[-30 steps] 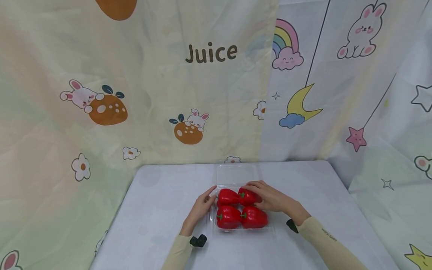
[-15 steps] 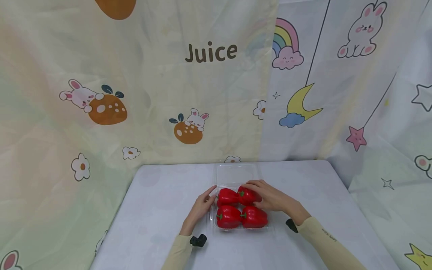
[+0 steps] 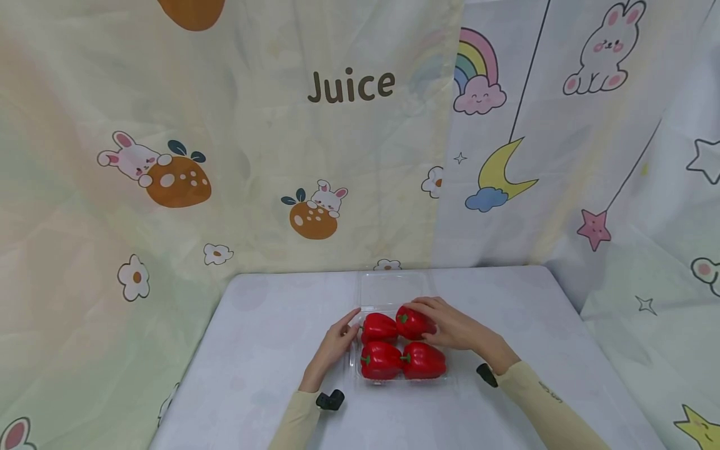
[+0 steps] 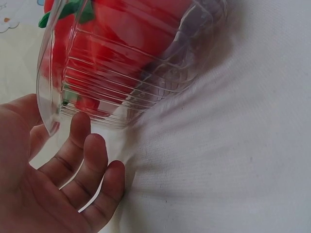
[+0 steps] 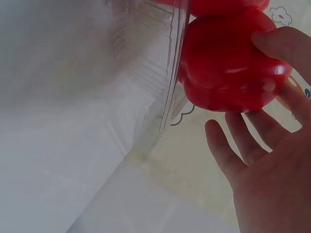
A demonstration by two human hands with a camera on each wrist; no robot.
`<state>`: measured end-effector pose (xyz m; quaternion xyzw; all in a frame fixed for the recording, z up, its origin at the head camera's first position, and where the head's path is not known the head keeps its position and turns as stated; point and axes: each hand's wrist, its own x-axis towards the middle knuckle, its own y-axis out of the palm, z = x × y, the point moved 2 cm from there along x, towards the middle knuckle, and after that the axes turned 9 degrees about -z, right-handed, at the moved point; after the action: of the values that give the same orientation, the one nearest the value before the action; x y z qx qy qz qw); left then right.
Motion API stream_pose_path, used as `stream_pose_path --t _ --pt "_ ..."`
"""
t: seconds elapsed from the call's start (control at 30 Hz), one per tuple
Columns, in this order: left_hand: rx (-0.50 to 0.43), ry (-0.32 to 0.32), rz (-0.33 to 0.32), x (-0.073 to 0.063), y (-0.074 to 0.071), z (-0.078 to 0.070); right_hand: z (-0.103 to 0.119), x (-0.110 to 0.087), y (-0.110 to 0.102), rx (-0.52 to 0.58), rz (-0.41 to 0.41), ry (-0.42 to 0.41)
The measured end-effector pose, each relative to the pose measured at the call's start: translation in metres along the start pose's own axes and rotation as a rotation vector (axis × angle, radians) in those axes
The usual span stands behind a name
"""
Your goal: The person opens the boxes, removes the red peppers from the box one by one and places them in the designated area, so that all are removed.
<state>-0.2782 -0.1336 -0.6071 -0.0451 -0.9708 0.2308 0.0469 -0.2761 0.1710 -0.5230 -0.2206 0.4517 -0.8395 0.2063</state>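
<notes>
Red bell peppers (image 3: 380,360) lie in two rows in a clear plastic clamshell box (image 3: 355,372). My right hand (image 3: 447,322) grips the far right bell pepper (image 3: 409,322). In the right wrist view, thumb and fingers are around that pepper (image 5: 228,63), which sits above the box rim (image 5: 176,63). At the box's left edge, my left hand (image 3: 336,340) holds the rim. The left wrist view shows the hand (image 4: 53,179) with thumb and forefinger at the rim and the other fingers loosely bent beside the ribbed wall (image 4: 112,87).
The box's clear lid (image 3: 394,290) lies folded back toward the far edge of the white-covered table (image 3: 270,350). Behind the table hangs a printed cloth (image 3: 360,137). A black wrist camera (image 3: 330,400) sits at the left cuff.
The right hand and its bell pepper have risen slightly, and the pepper has tipped a little. The left hand stays at the box's edge. The other peppers have not moved.
</notes>
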Motion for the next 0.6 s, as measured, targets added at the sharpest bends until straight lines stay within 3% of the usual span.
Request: stream_pose_path --t 0.6 --pt "-0.004 -0.008 0.000 0.0004 0.0002 0.0000 0.0002 -0.0031 -0.0108 0.042 -0.059 0.027"
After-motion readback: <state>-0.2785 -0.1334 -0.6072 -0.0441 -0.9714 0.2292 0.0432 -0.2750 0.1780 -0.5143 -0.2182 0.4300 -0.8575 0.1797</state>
